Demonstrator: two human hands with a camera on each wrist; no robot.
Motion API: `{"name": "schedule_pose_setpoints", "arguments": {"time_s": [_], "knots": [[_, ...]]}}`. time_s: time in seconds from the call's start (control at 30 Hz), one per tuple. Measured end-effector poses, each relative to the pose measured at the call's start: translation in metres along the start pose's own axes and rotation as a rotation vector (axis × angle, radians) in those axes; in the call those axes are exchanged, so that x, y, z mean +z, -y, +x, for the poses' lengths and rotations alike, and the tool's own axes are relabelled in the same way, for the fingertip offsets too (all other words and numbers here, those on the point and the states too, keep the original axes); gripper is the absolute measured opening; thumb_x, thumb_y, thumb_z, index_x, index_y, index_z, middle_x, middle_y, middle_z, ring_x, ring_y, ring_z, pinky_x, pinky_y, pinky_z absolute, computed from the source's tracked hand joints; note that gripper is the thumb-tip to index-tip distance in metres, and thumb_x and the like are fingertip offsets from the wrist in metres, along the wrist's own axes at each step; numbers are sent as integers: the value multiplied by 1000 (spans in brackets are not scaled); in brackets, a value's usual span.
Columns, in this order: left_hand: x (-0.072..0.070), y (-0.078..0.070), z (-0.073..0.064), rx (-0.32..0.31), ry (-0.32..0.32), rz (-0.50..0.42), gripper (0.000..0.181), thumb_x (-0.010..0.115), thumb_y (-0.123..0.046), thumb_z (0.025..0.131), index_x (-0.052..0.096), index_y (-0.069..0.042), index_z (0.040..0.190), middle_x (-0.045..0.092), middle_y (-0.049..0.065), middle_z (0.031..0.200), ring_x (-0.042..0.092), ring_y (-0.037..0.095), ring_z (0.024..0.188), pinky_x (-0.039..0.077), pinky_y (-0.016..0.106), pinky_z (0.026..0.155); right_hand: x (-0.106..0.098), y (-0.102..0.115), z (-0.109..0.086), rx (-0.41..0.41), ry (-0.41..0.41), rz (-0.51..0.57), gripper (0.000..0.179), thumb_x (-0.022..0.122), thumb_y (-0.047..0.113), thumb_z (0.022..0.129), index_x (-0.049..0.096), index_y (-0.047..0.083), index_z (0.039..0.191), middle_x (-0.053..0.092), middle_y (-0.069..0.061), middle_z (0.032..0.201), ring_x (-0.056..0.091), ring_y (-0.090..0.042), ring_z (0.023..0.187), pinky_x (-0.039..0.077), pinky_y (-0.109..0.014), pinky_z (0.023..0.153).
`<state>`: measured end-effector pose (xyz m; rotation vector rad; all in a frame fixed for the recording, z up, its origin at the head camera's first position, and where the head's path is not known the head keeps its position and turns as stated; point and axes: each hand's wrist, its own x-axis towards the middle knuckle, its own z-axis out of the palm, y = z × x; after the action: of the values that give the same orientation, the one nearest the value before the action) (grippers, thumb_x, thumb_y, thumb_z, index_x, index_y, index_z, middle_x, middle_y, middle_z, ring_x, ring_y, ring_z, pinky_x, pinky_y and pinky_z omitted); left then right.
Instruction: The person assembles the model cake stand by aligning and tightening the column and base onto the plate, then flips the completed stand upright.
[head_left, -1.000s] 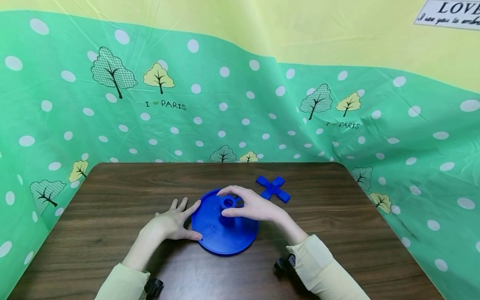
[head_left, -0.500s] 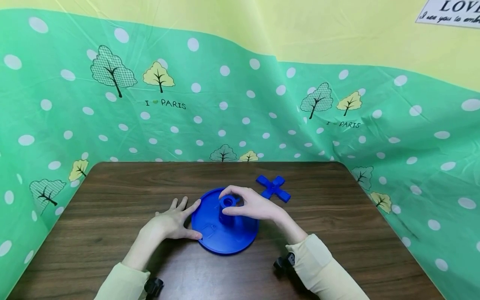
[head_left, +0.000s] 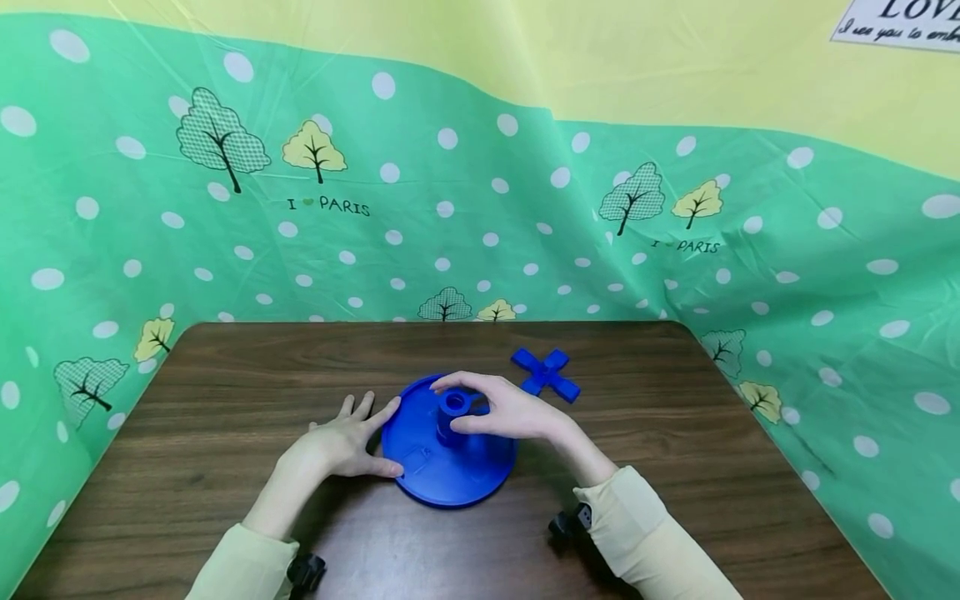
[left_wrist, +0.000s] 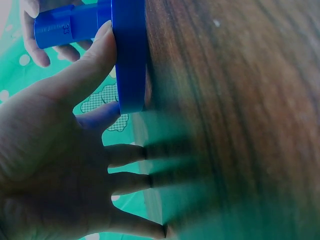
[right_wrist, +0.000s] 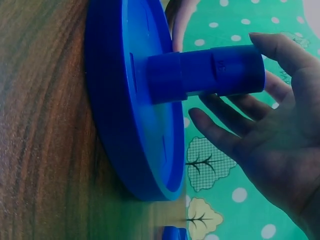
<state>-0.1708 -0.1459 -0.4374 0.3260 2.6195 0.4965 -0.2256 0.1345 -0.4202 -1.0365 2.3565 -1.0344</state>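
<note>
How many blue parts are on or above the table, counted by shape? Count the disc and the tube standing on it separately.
Round disc: 1
Upright tube: 1
Cross-shaped piece: 1
Total: 3

1. The head view is bright and evenly lit; print on the cloth (head_left: 420, 187) beyond the hands reads clearly.
2. A pale glare lies on the table (head_left: 397, 554) between the sleeves (head_left: 648, 533), with soft shadows under the left hand (head_left: 333, 446) and the right wrist.
3. Far to either side of the hands, the cloth's dots (head_left: 18, 121) look stretched.
4. The left wrist view is dim and blue-green: the palm is shaded, the fingers (left_wrist: 125, 155) throw blurry streaks, and the wood beside them is soft.
5. The right wrist view is dim too; the right hand (right_wrist: 272, 142) looks dark against brighter cloth, and marking on the blue tube (right_wrist: 200, 70) within its fingers is murky.
</note>
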Motion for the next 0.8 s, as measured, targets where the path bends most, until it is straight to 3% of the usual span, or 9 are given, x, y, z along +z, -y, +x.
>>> {"name": "schedule_pose_setpoints", "arguments": {"time_s": [0.2,0.43,0.6,0.8], "knots": [[0,0,0,0,-2,6,106,74,-66,83,22,-24,166,13,27,171,8,57,156,18,91,104,-1,-1,0,-6,0,15,46,70,28,98,58,21,143,57,3,151,57,-20,137,54,-49,106],[-1,-1,-2,4,-2,1,106,75,-66,83,22,-24,166,13,28,171,9,57,156,18,91,104,2,1,2,51,-51,5,45,76,41,93,60,24,131,64,7,132,62,-12,122,59,-36,97],[-1,-2,-3,9,-9,3,105,75,-64,84,23,-23,165,14,28,170,10,58,155,19,91,103,1,4,3,45,-32,-20,56,76,45,93,57,22,140,61,0,144,60,-17,132,57,-42,101],[-1,-2,-3,4,-10,4,106,75,-65,84,23,-23,165,14,28,170,10,57,156,18,90,104,-7,4,3,3,18,4,53,70,35,99,54,19,147,57,-2,152,53,-19,142,54,-43,107]]}}
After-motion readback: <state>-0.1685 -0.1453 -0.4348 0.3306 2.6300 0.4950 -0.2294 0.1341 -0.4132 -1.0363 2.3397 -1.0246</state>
